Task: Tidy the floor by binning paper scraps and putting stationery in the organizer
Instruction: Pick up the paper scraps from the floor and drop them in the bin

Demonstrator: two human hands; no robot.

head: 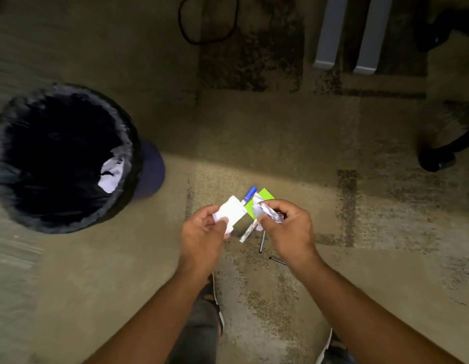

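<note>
My left hand (202,229) grips a white paper scrap (232,210) above the carpet. My right hand (286,222) holds a crumpled paper scrap (267,212) close beside it. Under the hands a blue-capped marker (248,195) lies on the floor with a green sticky note (263,197) and a white marker (248,233). Two thin dark pens (262,241) (278,260) lie just below my right hand. The bin (133,153), lined with a black bag, stands at the left with white paper (111,174) inside. No organizer is in view.
Patterned carpet covers the floor. Two grey table legs (328,48) stand at the top right, and a chair base with a castor (435,158) sits at the right edge. A black cable (209,22) loops at the top. My shoes (215,306) show at the bottom.
</note>
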